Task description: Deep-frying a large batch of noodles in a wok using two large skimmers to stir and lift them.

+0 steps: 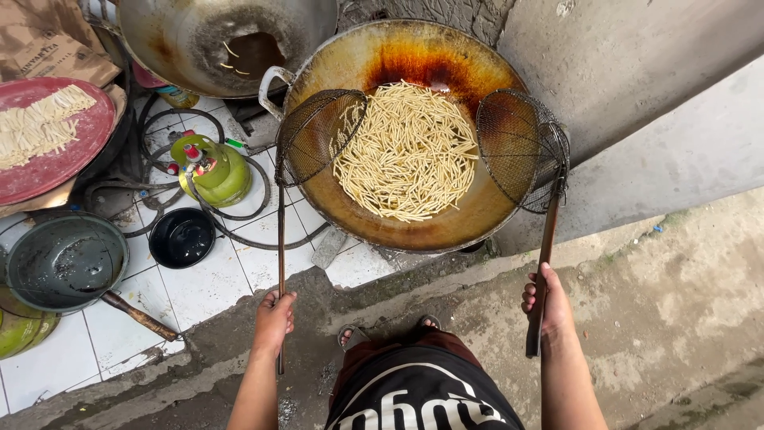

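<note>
A big wok (pixel 350 219) full of oil and pale stick snacks (pixel 407 151) stands in front of me. My left hand (pixel 274 318) grips the long handle of a wire skimmer (pixel 318 131) whose basket hangs over the wok's left rim. My right hand (pixel 547 302) grips the wooden handle of a second wire skimmer (pixel 519 147), held over the wok's right rim. Both baskets look empty and sit on either side of the sticks.
A second, nearly empty wok (pixel 199 40) stands behind. A green gas cylinder (pixel 215 171) with hoses, a black bowl (pixel 181 237), a grey pan (pixel 64 261) and a red tray (pixel 79 151) of raw sticks lie to the left. A concrete wall (pixel 637 72) rises on the right.
</note>
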